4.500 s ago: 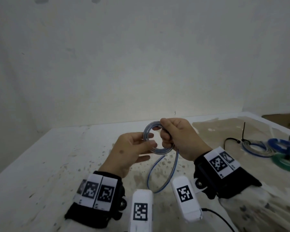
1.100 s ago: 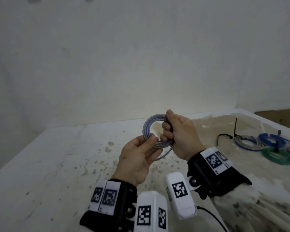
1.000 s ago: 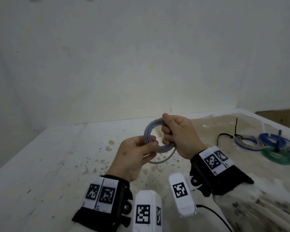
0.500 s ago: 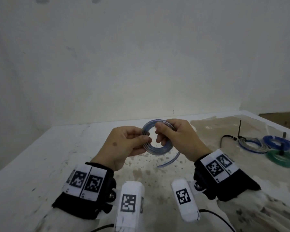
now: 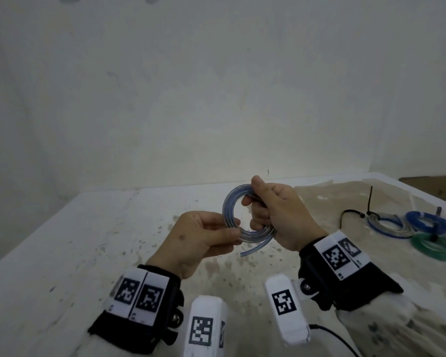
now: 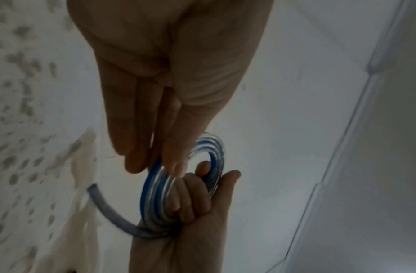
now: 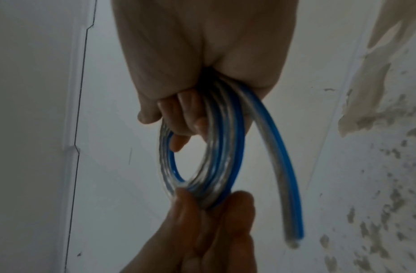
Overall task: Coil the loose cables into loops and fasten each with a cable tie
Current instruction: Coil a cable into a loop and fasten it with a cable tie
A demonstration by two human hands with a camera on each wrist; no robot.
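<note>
Coiled clear-and-blue cable held above the stained table, between our hands. Our right hand has fingers curled through the loop, gripping its 3 o'clock side; our left hand pinches the 7 o'clock edge, thumb against fingers. Short free end hangs at 5 o'clock. Tied coils lie well apart, at 3 o'clock.
</note>
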